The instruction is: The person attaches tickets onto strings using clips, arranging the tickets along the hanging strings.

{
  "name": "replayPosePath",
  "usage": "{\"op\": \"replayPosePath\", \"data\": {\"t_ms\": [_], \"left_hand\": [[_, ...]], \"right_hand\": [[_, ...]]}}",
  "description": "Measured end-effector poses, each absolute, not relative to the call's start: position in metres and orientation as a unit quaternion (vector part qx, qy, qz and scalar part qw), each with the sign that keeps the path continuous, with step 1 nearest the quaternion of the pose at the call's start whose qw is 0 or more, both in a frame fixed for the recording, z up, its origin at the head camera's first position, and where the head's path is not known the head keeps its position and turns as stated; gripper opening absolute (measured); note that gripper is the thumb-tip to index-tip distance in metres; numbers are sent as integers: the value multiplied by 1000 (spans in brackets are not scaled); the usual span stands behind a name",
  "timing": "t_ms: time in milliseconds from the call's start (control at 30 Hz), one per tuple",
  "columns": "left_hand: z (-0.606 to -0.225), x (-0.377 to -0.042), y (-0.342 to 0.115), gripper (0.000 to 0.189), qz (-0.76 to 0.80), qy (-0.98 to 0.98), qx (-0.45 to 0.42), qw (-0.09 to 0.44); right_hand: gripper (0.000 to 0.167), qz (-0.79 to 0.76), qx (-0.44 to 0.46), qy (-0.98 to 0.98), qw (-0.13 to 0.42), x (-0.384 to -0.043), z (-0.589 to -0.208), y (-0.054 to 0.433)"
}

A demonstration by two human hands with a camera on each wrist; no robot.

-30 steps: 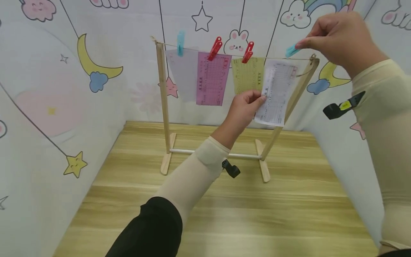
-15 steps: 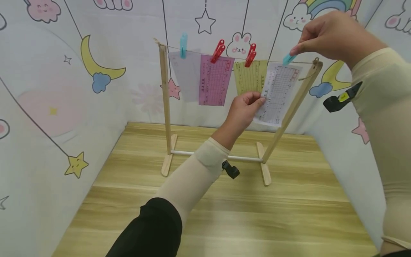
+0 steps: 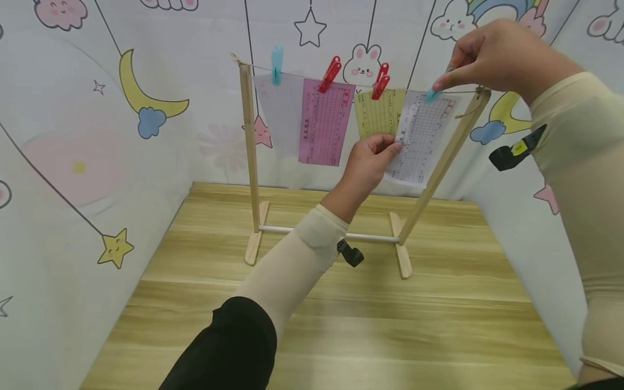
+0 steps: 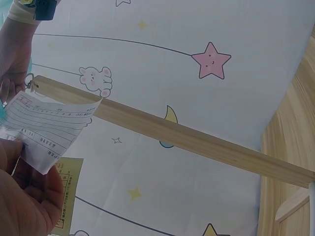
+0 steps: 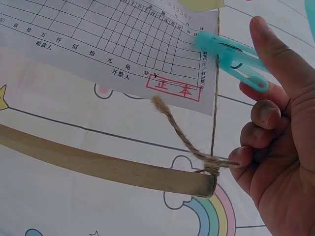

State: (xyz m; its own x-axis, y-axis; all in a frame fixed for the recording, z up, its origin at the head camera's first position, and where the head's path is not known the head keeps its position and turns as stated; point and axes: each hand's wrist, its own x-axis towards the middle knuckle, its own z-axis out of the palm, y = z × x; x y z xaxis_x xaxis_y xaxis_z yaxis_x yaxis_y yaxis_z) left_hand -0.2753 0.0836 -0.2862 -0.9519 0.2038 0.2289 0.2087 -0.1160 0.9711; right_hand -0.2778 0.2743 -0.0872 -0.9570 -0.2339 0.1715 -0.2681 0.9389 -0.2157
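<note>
My left hand (image 3: 368, 165) pinches the left edge of a white printed slip (image 3: 421, 141) between thumb and fingers. That slip hangs at the right end of a thin string. At its top edge my right hand (image 3: 502, 57) holds a light blue clothespin (image 5: 231, 56) by its handles, thumb on one side and forefinger on the other. In the right wrist view the clothespin's nose lies over both string and slip. Part of the left hand (image 4: 29, 196) shows under the slip in the left wrist view.
A wooden rack bears the string, its right post (image 3: 443, 168) close beside the white slip. Along the string hang a yellow slip (image 3: 379, 114) and a pink slip (image 3: 325, 122) under red clothespins, and a pale slip (image 3: 280, 114) under a blue one. A wood-grain table (image 3: 370, 325) lies below.
My right hand has brought the blue clothespin down and left, from above the string onto the white slip's top edge. My left hand has stayed at the slip's side.
</note>
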Motion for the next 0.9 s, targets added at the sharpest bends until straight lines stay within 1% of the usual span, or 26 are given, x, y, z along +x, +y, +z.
{"op": "replayPosePath", "data": {"t_ms": [233, 433, 667, 733, 800, 900], "left_hand": [[-285, -275, 83, 15, -726, -670, -157, 6], [-286, -275, 80, 16, -730, -665, -158, 5], [-294, -278, 74, 14, -718, -678, -155, -5], [-301, -278, 68, 15, -715, -681, -159, -6], [-313, -276, 60, 16, -704, -691, -165, 3], [-338, -265, 38, 19, -663, -727, -173, 37]], "right_hand": [[49, 122, 129, -981, 74, -277, -87, 274], [54, 122, 124, -982, 76, -275, -88, 276], [72, 96, 138, -982, 81, -276, -92, 283], [74, 84, 150, -980, 96, -273, -94, 289], [73, 79, 156, -977, 121, -266, -100, 300], [68, 93, 153, -967, 180, -245, -118, 323]]}}
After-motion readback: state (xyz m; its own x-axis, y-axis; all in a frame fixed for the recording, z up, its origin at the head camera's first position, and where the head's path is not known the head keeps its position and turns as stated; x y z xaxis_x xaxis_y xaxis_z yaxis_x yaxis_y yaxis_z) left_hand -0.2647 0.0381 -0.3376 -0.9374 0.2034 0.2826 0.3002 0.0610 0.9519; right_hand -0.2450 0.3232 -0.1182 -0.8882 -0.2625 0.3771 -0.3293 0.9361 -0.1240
